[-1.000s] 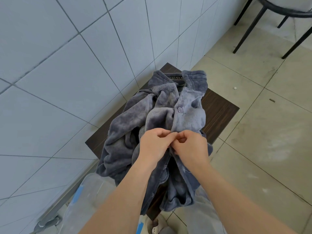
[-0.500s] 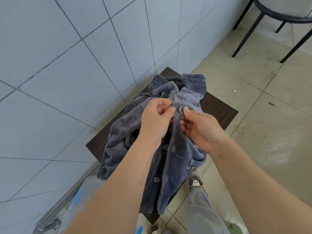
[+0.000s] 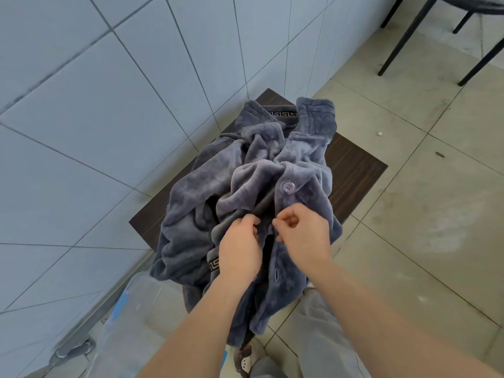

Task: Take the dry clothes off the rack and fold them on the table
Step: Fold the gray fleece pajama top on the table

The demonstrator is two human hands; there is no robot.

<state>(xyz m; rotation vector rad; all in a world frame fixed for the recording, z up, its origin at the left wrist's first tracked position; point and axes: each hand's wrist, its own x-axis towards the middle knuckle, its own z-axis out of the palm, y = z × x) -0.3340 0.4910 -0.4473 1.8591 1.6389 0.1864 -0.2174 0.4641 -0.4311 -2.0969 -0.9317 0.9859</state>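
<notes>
Grey fleece button-front garment (image 3: 272,186), a robe or pyjama top by the look of it, lies bunched on the small dark wood table (image 3: 354,173) against the tiled wall (image 3: 109,118). Collar at the far edge; hem hangs off the near edge toward the floor. No rack in view.

Left hand (image 3: 240,252): fingers curled, pinching the left front edge of the placket. Right hand (image 3: 302,233): fingers curled, pinching the right front edge just opposite. The two hands are close together, just below the one fastened button (image 3: 288,186). An empty buttonhole (image 3: 276,274) shows lower down on the right panel.

Step in hand, as I judge it: fastening the front closed before folding, working down from the collar. Folding proper not yet begun.

Next move likely calls for bringing button and hole together at the pinch point; I cannot see the button itself, as it is hidden under fingers or fabric. Thick pile will resist. Afterwards the garment needs flattening; the table looks small for it.
</notes>
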